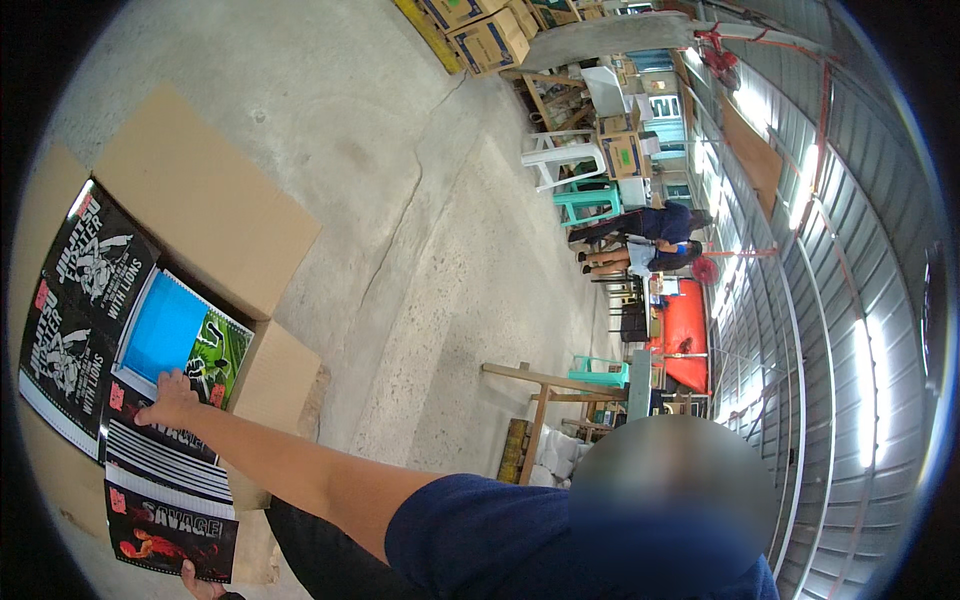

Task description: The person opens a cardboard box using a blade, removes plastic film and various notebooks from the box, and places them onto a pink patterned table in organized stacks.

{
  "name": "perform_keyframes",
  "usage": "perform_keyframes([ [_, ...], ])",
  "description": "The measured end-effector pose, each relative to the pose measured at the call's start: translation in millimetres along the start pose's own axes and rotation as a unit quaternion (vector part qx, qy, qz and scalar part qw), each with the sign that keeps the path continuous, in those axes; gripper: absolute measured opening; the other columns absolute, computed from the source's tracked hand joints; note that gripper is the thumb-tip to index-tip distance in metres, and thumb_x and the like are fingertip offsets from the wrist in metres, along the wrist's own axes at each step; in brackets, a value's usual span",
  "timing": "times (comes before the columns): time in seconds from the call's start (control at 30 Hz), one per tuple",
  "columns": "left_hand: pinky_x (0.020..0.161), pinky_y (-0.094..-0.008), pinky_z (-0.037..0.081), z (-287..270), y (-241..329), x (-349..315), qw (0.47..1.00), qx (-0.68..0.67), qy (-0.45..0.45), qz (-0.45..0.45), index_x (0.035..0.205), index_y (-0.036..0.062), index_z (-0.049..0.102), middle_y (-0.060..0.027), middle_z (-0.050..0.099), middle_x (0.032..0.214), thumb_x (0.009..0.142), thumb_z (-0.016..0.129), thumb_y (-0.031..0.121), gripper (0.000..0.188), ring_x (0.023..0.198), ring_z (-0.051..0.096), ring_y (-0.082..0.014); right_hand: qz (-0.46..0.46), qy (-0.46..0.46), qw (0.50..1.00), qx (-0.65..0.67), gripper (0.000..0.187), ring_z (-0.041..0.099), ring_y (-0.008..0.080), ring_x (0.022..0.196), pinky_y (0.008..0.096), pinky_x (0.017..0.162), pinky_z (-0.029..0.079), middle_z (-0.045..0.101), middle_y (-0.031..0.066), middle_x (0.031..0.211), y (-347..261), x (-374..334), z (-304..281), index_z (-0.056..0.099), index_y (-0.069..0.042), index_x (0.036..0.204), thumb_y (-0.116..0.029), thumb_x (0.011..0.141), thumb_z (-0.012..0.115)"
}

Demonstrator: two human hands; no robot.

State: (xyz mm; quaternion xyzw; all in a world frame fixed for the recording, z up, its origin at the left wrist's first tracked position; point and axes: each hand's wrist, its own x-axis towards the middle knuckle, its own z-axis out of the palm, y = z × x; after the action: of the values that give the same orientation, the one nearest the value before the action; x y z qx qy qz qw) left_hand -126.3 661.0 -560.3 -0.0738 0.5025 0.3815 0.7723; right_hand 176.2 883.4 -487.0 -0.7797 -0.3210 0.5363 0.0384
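Note:
My right hand (172, 400) reaches left from a navy sleeve and rests on spiral notebooks, thumb and fingers apart. It lies across a dark-covered notebook (150, 430), at the lower edge of a blue and green notebook (168, 325). At the lower left, my left hand (203, 583), partly cut off by the frame, grips the bottom edge of a black notebook with a red figure (165, 535). Striped notebook edges (160, 455) show between the hands. Black notebooks with white drawings (75, 330) lie farther left. An opened cardboard box (215, 200) surrounds the stacks.
The room appears tipped sideways. Concrete floor (400, 220) stretches beyond the box flaps. Farther off are closed cartons (490, 42), a white stool (562, 160), green stools (588, 203), a wooden frame (540, 380) and two people (640, 240). A blurred patch covers the lower right.

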Motion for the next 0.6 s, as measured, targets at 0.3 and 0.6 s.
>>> perform_keyframes([
  [0.3,0.092,-0.0455,0.039,-22,6,-5,0.999,-0.012,0.039,-0.020,0.122,0.0000,0.042,-0.0139,0.049,0.119,0.069,0.065,0.026,0.064,0.107,0.047,-0.0316,0.008,-0.035,0.999,0.022,0.089,0.035,0.0347,0.114,0.0450,0.091,0.035,0.036,0.0191,0.118,-11,-8,-1,0.040,0.004,0.118,-0.043,0.051,0.073],
  [0.6,0.092,-0.0470,0.038,51,13,-25,0.998,0.012,0.062,0.033,0.122,0.0022,0.042,-0.0131,0.048,0.120,0.074,0.062,0.019,0.054,0.108,0.047,-0.0306,-0.073,0.010,0.996,0.057,0.089,0.051,0.0323,0.100,0.0388,0.083,0.042,0.052,0.0230,0.107,13,14,9,0.051,0.007,0.106,-0.053,0.045,0.074],
])
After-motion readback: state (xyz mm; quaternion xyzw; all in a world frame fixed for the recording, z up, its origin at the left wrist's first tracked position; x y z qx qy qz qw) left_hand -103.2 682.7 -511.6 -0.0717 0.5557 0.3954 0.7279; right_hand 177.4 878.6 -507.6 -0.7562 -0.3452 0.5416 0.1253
